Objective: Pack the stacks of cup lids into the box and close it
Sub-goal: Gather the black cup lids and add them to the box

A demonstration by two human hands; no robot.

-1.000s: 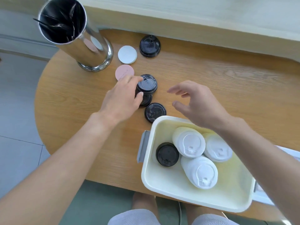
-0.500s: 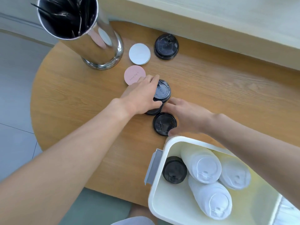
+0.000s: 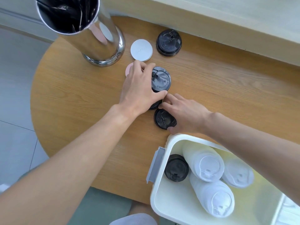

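A round wooden table [image 3: 81,88] has lots of cup lids on it. In the middle stands a black stack of lids [image 3: 160,82]. The left hand [image 3: 139,90] wraps around the left side of this stack, with fingers curled over the far edge and the thumb on the near side. The right hand [image 3: 186,114] comes in from the right. Its fingers touch the bottom of the same stack, next to the left thumb. I cannot tell if the right hand is really gripping it or only touching it.

Just near of the stack lies a single black lid [image 3: 164,119], flat on the table. The right hand's thumb rests at its near edge.

At the near right sits a white box [image 3: 162,203] with a grey handle [image 3: 154,164] on its left side. The box is open. Inside it are three white stacks of lids [image 3: 206,164] lying on their sides, and one short black stack [image 3: 176,168] in the left corner.

Farther away on the table is another black lid [image 3: 168,43]. To its left lies a white round disc [image 3: 141,49]. A pink disc [image 3: 129,70] peeks out from under the left hand's fingers. At the far left stands a tall shiny metal cup [image 3: 90,30] with dark sticks inside.
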